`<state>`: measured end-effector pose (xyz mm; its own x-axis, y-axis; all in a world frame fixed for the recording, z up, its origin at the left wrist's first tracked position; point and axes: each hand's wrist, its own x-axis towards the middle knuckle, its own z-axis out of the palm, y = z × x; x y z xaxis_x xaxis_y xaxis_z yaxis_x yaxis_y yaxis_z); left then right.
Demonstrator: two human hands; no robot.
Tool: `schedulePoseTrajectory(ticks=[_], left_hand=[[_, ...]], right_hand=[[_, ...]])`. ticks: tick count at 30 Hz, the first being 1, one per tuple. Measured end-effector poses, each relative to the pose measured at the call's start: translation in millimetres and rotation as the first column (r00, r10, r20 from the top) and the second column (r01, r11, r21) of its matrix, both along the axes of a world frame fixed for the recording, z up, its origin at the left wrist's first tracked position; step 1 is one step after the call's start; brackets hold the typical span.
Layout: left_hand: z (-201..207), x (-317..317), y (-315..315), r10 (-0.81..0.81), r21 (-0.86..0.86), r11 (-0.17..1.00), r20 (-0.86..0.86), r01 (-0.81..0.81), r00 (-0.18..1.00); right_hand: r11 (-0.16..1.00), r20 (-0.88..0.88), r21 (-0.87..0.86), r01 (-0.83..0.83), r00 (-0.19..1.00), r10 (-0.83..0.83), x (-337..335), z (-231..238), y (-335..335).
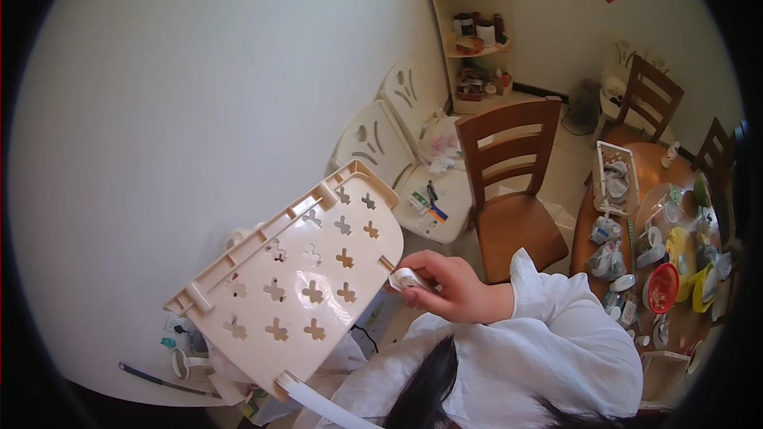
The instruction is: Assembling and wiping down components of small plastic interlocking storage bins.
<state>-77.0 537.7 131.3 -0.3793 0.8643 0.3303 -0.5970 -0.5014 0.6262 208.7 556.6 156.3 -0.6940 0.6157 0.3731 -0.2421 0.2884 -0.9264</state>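
Observation:
A cream plastic basket [306, 274] with rows of flower-shaped cut-outs is held up, tilted, in front of me. My right hand [449, 286] is closed, thumb and fingers pinching the end of a white plastic handle [404, 279] at the basket's right edge. A white strip [322, 405], seemingly part of the same handle, runs from a slot at the lower corner toward my body. Along the basket's upper left edge are clip-like fittings. My left hand cannot be made out; the basket may hide it.
A brown wooden chair [513, 191] stands beyond my right hand. White chairs [381, 139] line the wall, small items on a seat. On the right, a round wooden table [584, 250] carries bags, a red bowl [661, 287] and a white basket [616, 179]. Corner shelves [477, 52] stand behind.

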Motion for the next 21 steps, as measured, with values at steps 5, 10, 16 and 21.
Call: schedulePoseTrajectory(ticks=[5, 10, 16, 21], left_hand=[[11.9, -35.6, -38.4, 0.057, 0.062, 0.997, -0.035, -0.055, 0.998], [12.3, -56.4, -70.1, 0.112, 0.127, 0.986, -0.029, -0.108, 0.993], [17.1, -73.6, -94.7, 0.158, 0.202, 0.968, -0.033, -0.149, 0.987], [17.5, -81.0, -106.1, 0.187, 0.248, 0.953, -0.039, -0.172, 0.982]], right_hand=[[1.0, -0.068, 0.005, 0.029, 0.997, -0.029, -30.1, 8.5, -31.1], [0.991, -0.041, 0.113, 0.067, 0.997, -0.063, -56.6, 14.9, -45.8], [0.992, -0.02, -0.119, -0.026, 1.0, 0.024, -82.6, 16.7, -58.5], [0.95, -0.088, -0.278, -0.143, 0.989, 0.123, -93.9, 10.0, -63.4]])
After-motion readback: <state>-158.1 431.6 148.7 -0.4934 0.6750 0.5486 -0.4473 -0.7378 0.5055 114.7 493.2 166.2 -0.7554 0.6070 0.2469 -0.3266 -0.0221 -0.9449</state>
